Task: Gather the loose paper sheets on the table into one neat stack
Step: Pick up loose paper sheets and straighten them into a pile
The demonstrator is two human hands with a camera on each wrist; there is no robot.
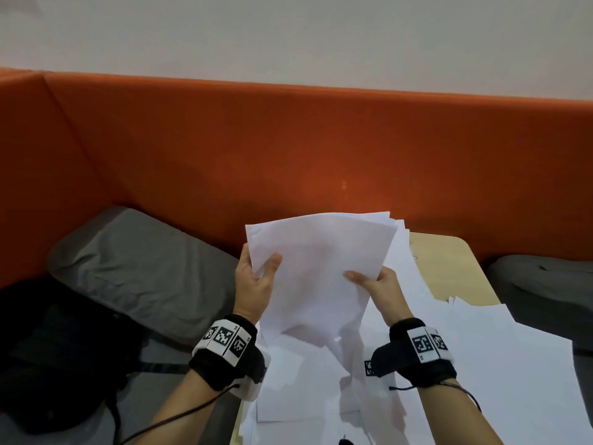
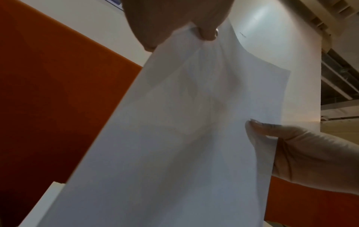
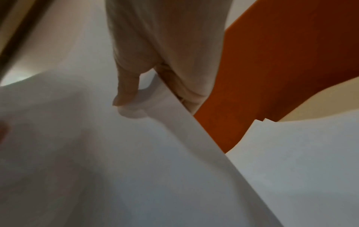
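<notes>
Both hands, left hand (image 1: 255, 284) and right hand (image 1: 382, 285), thumbs pinching the raised paper sheets (image 1: 321, 268).

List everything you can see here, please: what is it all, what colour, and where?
held sheets: a bundle, number unclear, white, raised above the table, edges uneven
loose sheets: many, white, overlapping across the table
table: one, light wood, right of centre, mostly covered by paper
partition: one, orange, behind the table
cushions: two, grey, one left and one far right
bag: one, black, lower left
wrist bands: two, black with black-and-white tags, one on each wrist
left hand: grips the bundle's left edge
right hand: pinches the bundle's right edge
</notes>
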